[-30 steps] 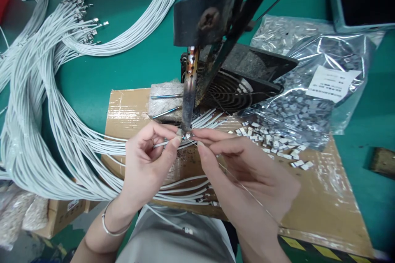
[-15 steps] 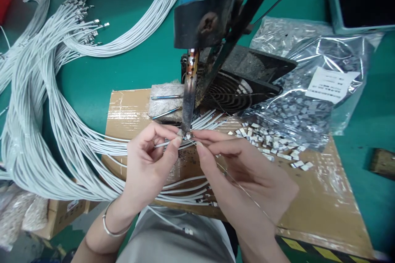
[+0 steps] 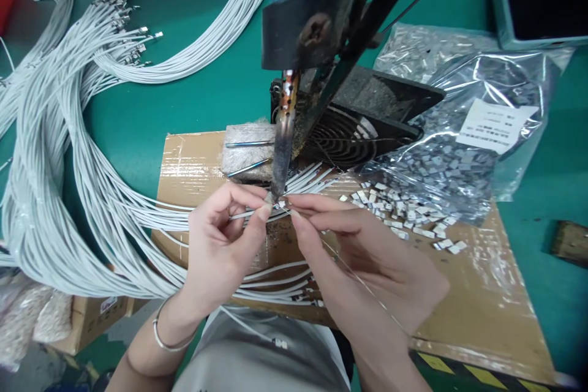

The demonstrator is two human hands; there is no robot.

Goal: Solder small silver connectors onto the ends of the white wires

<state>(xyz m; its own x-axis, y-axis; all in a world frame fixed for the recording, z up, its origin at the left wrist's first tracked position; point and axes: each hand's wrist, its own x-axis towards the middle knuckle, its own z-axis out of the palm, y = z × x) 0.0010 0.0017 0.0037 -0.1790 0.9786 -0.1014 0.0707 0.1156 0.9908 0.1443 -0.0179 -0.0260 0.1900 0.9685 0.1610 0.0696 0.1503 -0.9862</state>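
In the head view, my left hand (image 3: 223,245) pinches a white cable (image 3: 237,216) close to its end, between thumb and forefinger. Thumb and forefinger of my right hand (image 3: 362,251) are closed on a thin solder wire (image 3: 370,291), which trails back under the palm. Right at both sets of fingertips is the dark tip of a soldering iron (image 3: 283,135), clamped pointing down. A tiny pale piece (image 3: 281,204) sits between the hands by the tip; my fingers partly hide it.
Bundles of white cables (image 3: 41,214) fill the left side. A black fan (image 3: 349,135) stands behind the iron. Small white connector pieces (image 3: 408,211) lie loose on the cardboard (image 3: 482,294), near a clear bag (image 3: 459,159). A phone-like device (image 3: 537,0) is at the back right.
Both hands keep almost the same pose at the iron's tip. The view has shifted very slightly, and nothing has been let go.
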